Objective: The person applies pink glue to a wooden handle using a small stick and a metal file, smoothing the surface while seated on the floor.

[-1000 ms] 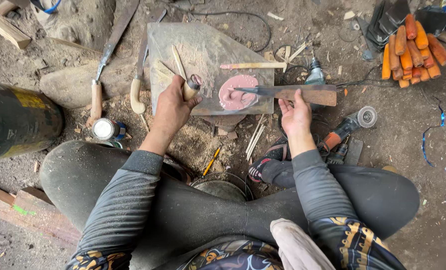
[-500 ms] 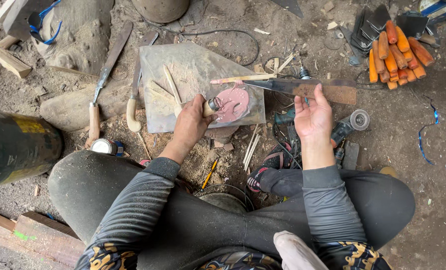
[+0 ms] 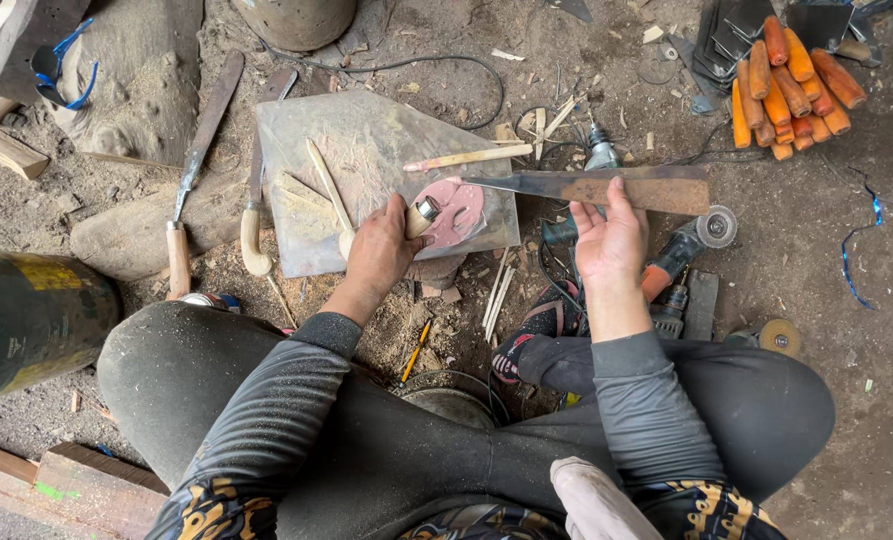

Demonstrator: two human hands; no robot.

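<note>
The left hand [image 3: 382, 250] closes around a small metal-capped handle [image 3: 423, 216], resting it on the pink disc [image 3: 457, 210] at the near right corner of the grey slab [image 3: 367, 150]. The right hand [image 3: 609, 238] grips a long flat blade [image 3: 587, 186] from beneath; its tip reaches over the slab's right edge above the disc. An angle grinder [image 3: 687, 245] lies just right of that hand, and orange handles [image 3: 787, 85] are stacked far right. Bare dirt [image 3: 847, 330] lies open to the right.

Metal plate [image 3: 367, 150] lies centre; disc [image 3: 459, 212] on its right corner, handle [image 3: 422, 217] against the disc, blade [image 3: 607, 187] stretching rightward, grinder [image 3: 682, 250] below it, two knives [image 3: 192, 170] left of the plate.
</note>
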